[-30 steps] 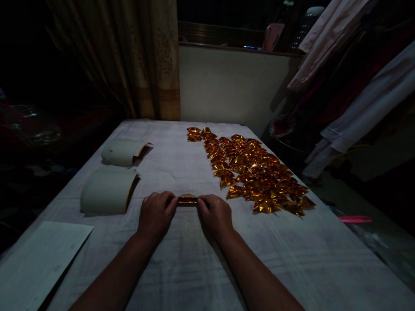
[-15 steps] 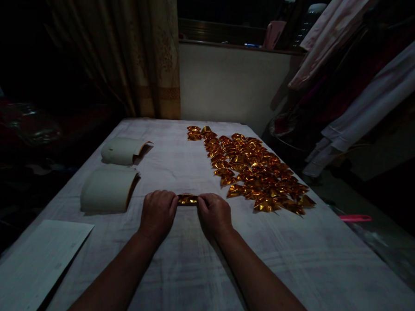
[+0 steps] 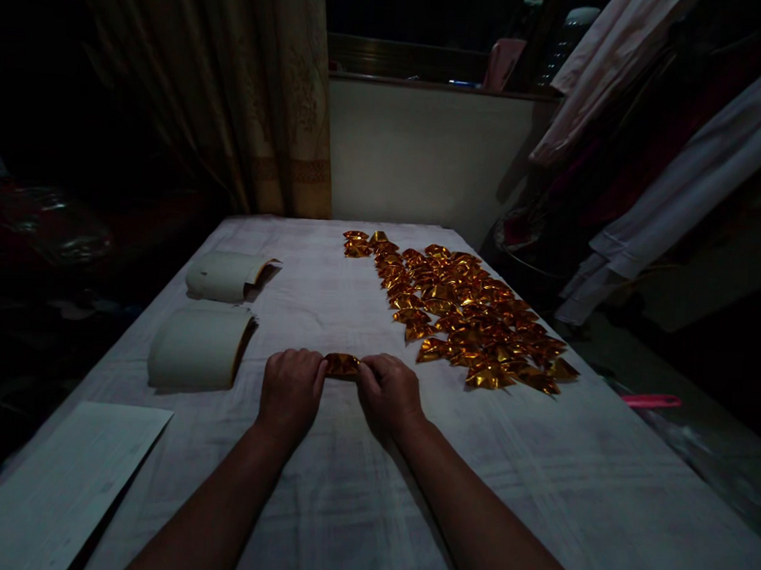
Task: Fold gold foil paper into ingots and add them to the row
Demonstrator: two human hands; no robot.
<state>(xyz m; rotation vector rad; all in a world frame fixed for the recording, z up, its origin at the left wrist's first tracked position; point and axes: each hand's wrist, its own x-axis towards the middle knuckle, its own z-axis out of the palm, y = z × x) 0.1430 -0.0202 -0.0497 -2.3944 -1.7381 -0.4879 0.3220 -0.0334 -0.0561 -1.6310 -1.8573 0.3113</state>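
Observation:
A shiny gold foil paper piece point(image 3: 341, 365), folded into a narrow boat-like shape, is stretched between my two hands just over the cloth-covered table point(image 3: 356, 505). My left hand point(image 3: 291, 391) pinches its left end, fingers curled. At the other end, the thumb and fingers of my right hand point(image 3: 390, 392) are closed on it. The tips of the folded piece are hidden in my fingers. Right of my hands lies a spread of several similar gold foil folded pieces point(image 3: 456, 302), some overlapping.
Two curled stacks of pale paper, a far one point(image 3: 224, 277) and a nearer one point(image 3: 195, 352), rest on the left. A flat white sheet or board point(image 3: 70, 481) lies at the near left. Clothes point(image 3: 672, 181) hang at the right; a curtain point(image 3: 263, 100) hangs behind.
The foil piece between my hands looks fuller and more rounded on top. My right hand has shifted slightly left, toward my left hand.

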